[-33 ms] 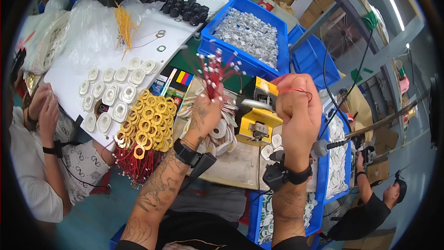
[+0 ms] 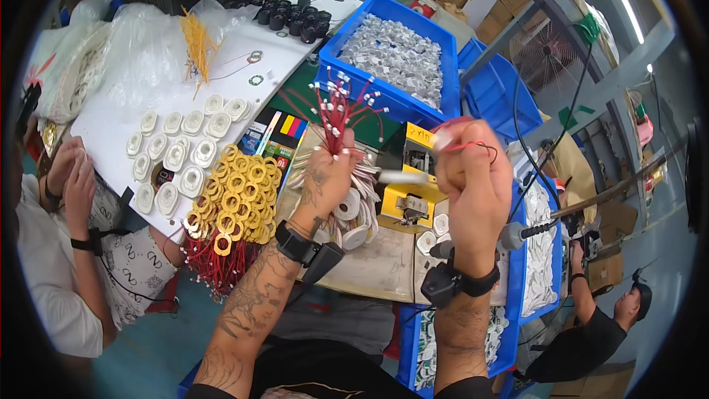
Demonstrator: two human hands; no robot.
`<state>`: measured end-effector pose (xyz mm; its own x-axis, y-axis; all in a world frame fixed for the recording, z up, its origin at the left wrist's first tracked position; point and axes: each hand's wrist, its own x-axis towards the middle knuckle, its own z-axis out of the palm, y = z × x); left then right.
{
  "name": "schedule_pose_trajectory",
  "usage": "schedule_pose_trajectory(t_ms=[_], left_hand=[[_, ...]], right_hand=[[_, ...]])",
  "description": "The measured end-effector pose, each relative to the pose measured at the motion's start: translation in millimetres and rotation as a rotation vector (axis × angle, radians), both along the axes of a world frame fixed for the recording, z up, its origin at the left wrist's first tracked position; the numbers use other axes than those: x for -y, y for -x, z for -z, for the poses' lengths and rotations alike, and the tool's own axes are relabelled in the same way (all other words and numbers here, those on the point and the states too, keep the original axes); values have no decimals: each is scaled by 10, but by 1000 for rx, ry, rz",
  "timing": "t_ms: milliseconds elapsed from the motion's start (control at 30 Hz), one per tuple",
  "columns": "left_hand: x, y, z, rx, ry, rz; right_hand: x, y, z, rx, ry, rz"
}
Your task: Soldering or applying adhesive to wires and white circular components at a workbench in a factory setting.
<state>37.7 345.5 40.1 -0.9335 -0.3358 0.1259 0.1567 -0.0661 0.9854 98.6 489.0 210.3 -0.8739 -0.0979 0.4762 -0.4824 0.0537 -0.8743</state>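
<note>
My left hand point(image 2: 330, 181) is closed around a bunch of red wires point(image 2: 338, 114), whose small white connectors fan out above the fist. Flat white rings point(image 2: 356, 210) on pale leads hang below and beside that hand, over the table. My right hand point(image 2: 476, 170) is raised and pinches a thin red wire point(image 2: 481, 145), with a blurred white end by the fingertips. Between the hands is a motion-smeared white flat piece point(image 2: 402, 176); whether it hangs from the pinched wire I cannot tell. Just behind it stands a small yellow-and-black fixture point(image 2: 406, 210) with metal parts.
Left of my hands lie a heap of yellow rings point(image 2: 240, 188) with red wires and several white oval coils point(image 2: 176, 155). A blue bin point(image 2: 391, 96) of white parts stands behind. At the left sits another person point(image 2: 63, 251). A rod-like tool point(image 2: 543, 229) is beside my right wrist.
The white flat piece between my hands has swung slightly left and down. My right hand has turned a little, bringing a white end into view. My left hand's bunch shifted slightly left.
</note>
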Motion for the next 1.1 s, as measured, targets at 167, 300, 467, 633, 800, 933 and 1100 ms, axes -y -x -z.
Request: schedule_pose_trajectory(t_ms=[167, 300, 467, 633, 800, 933, 1100], left_hand=[[150, 32, -44, 152, 52, 53], [118, -17, -77, 119, 191, 14], [99, 62, 199, -3, 169, 198], [142, 115, 452, -333, 596, 244], [111, -64, 151, -132, 438, 295], [172, -247, -26, -178, 609, 174], [146, -22, 415, -310, 710, 217]], right_hand=[[-53, -203, 53, -3, 231, -165], [-67, -109, 517, 89, -416, 20], [54, 324, 1173, 225, -619, 96], [241, 603, 1095, 80, -597, -70], [166, 639, 1191, -91, -659, 1], [147, 644, 1121, 331, -378, 15], [155, 636, 1059, 417, -464, 12]])
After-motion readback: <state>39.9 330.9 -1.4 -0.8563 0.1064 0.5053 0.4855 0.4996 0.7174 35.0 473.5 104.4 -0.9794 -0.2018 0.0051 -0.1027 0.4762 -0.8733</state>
